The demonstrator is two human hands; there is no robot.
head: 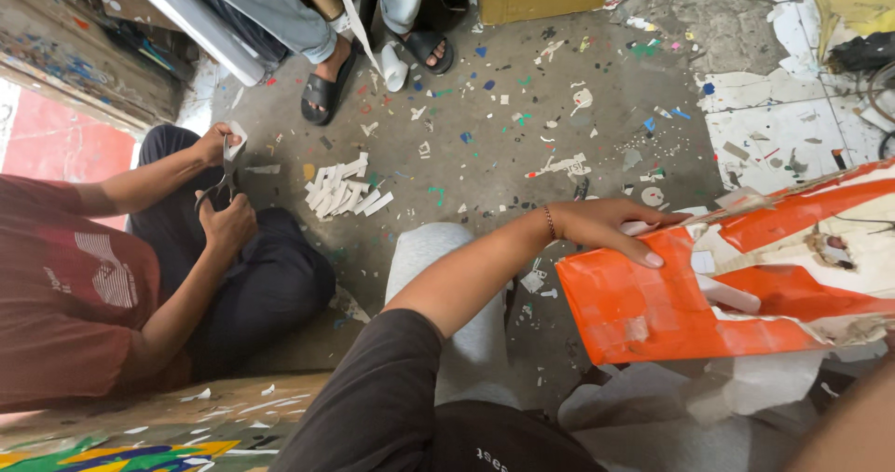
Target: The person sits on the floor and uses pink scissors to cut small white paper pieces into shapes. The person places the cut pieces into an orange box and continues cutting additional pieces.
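Note:
My left hand (611, 230), a bead bracelet on its wrist, grips the upper left corner of a large orange paper-covered piece (653, 309). The piece lies at the right, with white patches and torn edges. The fingers lie spread over its top edge, and a small white strip sits under the fingertips. Of my right arm only a blurred bit of forearm (853, 425) shows at the bottom right corner; its hand is out of the frame. My knee in grey trousers (447, 286) is below my left arm.
A person in a red shirt (65, 295) sits at the left, cutting white paper with scissors (219, 188). A pile of white paper strips (343, 192) lies on the scrap-littered concrete floor. Another person's feet in black sandals (326, 90) stand at the top. A painted board (140, 435) lies at the bottom left.

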